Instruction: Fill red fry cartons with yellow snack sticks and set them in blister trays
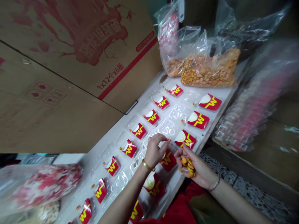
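Note:
My left hand (157,151) reaches over the rows of clear plastic trays, a gold bracelet on its wrist. Its thumb and forefinger pinch one small orange burger-shaped piece (169,140). Palm up and cupped, my right hand (195,168) holds several of the same orange pieces (187,167); a thin bracelet circles that wrist. Between and beyond the hands lies a red fries-box shape (190,140) with a yellow zigzag mark. Another red fries box (168,160) is partly hidden under my left hand. Single orange pieces sit beside many of the boxes.
A large cardboard carton (77,77) stands along the table's left side. Clear bags of orange pieces (207,70) rest at the far end. Stacked clear packaging (249,109) is at the right, blurred. A bag of red-and-white pieces (49,183) lies at lower left.

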Motion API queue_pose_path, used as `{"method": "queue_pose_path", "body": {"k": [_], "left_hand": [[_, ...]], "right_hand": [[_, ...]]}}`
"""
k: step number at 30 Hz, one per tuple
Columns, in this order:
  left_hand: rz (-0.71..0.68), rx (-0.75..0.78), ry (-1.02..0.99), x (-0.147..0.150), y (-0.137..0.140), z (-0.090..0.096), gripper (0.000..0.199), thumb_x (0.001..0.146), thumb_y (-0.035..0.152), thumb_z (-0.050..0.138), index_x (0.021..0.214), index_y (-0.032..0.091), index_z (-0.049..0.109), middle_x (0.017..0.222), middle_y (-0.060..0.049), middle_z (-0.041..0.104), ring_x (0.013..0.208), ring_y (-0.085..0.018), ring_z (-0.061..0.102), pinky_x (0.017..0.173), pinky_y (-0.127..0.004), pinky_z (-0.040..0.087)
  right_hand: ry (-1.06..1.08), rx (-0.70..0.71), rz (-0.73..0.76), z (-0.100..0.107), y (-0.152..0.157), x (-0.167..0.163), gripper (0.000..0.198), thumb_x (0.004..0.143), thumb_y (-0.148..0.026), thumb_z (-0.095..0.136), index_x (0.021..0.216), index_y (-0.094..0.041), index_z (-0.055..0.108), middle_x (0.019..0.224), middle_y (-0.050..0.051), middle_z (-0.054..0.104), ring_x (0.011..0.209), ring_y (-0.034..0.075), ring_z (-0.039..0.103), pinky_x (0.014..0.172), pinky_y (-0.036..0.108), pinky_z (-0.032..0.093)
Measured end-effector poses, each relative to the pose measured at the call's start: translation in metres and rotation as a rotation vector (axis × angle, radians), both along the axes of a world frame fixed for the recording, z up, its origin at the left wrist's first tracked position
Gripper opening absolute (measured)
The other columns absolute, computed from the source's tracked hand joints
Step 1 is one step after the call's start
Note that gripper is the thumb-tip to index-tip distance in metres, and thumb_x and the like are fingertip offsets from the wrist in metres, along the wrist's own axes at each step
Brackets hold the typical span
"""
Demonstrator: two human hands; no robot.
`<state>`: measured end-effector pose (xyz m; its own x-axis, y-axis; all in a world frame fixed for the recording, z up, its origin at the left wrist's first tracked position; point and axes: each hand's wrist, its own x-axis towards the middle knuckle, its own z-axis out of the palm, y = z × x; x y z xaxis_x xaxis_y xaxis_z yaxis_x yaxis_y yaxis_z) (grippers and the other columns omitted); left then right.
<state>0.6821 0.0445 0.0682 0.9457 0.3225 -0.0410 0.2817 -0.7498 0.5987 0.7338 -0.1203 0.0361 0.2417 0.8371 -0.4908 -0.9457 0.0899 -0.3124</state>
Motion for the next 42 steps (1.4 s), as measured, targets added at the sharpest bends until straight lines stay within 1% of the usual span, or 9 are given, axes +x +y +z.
{"method": "queue_pose_path", "body": {"k": [7, 14, 17, 20, 24, 29, 33, 39, 42], "left_hand": [[-0.151, 0.550, 0.184, 0.019, -0.002, -0.020, 0.016, 0.088, 0.026, 0.048, 0.081, 0.019, 0.061, 0.084, -0.006, 0.058, 0.085, -0.021, 0.051, 0.077, -0.039, 0.034], [-0.332, 0.754, 0.322, 0.030, -0.024, -0.020, 0.017, 0.084, 0.013, 0.047, 0.080, 0.011, 0.063, 0.081, -0.013, 0.059, 0.085, -0.026, 0.052, 0.083, -0.043, 0.035], [-0.279, 0.631, 0.325, 0.022, -0.025, -0.002, 0.025, 0.086, 0.011, 0.043, 0.104, 0.009, 0.059, 0.087, -0.013, 0.061, 0.084, -0.024, 0.055, 0.080, -0.041, 0.038], [-0.296, 0.327, 0.156, -0.003, -0.031, 0.022, 0.034, 0.090, 0.020, 0.042, 0.124, 0.016, 0.047, 0.098, -0.010, 0.061, 0.088, -0.020, 0.056, 0.078, -0.034, 0.040], [-0.298, 0.105, -0.002, -0.042, -0.051, 0.037, 0.026, 0.090, 0.032, 0.045, 0.111, 0.021, 0.055, 0.102, -0.009, 0.059, 0.092, -0.019, 0.055, 0.078, -0.031, 0.041], [-0.007, -0.023, -0.034, -0.077, -0.069, 0.032, 0.017, 0.089, 0.027, 0.047, 0.099, 0.021, 0.059, 0.096, -0.008, 0.058, 0.090, -0.018, 0.054, 0.079, -0.031, 0.043], [0.091, -0.199, -0.116, -0.097, -0.068, 0.034, 0.013, 0.088, 0.027, 0.050, 0.092, 0.019, 0.060, 0.092, -0.007, 0.060, 0.087, -0.017, 0.054, 0.079, -0.030, 0.045], [0.571, -0.479, -0.231, -0.113, -0.038, 0.012, 0.027, 0.085, 0.034, 0.054, 0.104, 0.017, 0.062, 0.084, -0.004, 0.062, 0.075, -0.013, 0.056, 0.069, -0.026, 0.047], [0.666, -0.704, -0.195, -0.117, -0.018, -0.008, 0.028, 0.081, 0.037, 0.059, 0.097, 0.014, 0.065, 0.086, -0.005, 0.064, 0.072, -0.013, 0.058, 0.069, -0.027, 0.048]], "right_hand": [[0.075, -0.010, -0.196, -0.012, -0.003, 0.019, 0.032, 0.081, -0.048, 0.060, 0.078, -0.016, 0.060, 0.062, 0.000, 0.052, 0.045, 0.004, 0.036, 0.038, 0.013, 0.022], [0.114, -0.020, -0.240, -0.019, 0.001, 0.023, 0.028, 0.077, -0.044, 0.066, 0.076, -0.016, 0.060, 0.061, -0.001, 0.051, 0.045, 0.005, 0.036, 0.035, 0.014, 0.020], [0.136, -0.012, -0.256, -0.015, 0.002, 0.022, 0.025, 0.077, -0.041, 0.066, 0.076, -0.016, 0.061, 0.063, -0.001, 0.053, 0.046, 0.005, 0.038, 0.034, 0.013, 0.021], [0.167, -0.040, -0.284, -0.007, 0.004, 0.016, 0.021, 0.074, -0.035, 0.068, 0.075, -0.016, 0.061, 0.064, -0.001, 0.055, 0.048, 0.005, 0.043, 0.034, 0.013, 0.024], [0.178, -0.136, -0.254, 0.004, 0.011, -0.004, 0.016, 0.070, -0.030, 0.069, 0.076, -0.017, 0.063, 0.067, -0.001, 0.060, 0.053, 0.007, 0.051, 0.039, 0.015, 0.036], [0.082, -0.144, -0.216, 0.008, 0.017, -0.036, 0.017, 0.067, -0.021, 0.071, 0.082, -0.021, 0.064, 0.079, -0.002, 0.064, 0.075, 0.011, 0.059, 0.061, 0.018, 0.049], [0.058, -0.129, -0.150, 0.008, 0.015, -0.059, 0.021, 0.070, -0.022, 0.072, 0.088, -0.021, 0.062, 0.082, -0.002, 0.062, 0.073, 0.009, 0.056, 0.060, 0.016, 0.048], [0.017, -0.063, -0.032, 0.005, 0.009, -0.069, 0.024, 0.075, -0.037, 0.071, 0.081, -0.021, 0.054, 0.068, -0.004, 0.053, 0.047, 0.004, 0.038, 0.035, 0.012, 0.021], [-0.011, -0.088, 0.014, 0.000, 0.009, -0.063, 0.024, 0.078, -0.041, 0.067, 0.082, -0.020, 0.055, 0.067, -0.003, 0.052, 0.044, 0.003, 0.035, 0.035, 0.013, 0.017]]}}
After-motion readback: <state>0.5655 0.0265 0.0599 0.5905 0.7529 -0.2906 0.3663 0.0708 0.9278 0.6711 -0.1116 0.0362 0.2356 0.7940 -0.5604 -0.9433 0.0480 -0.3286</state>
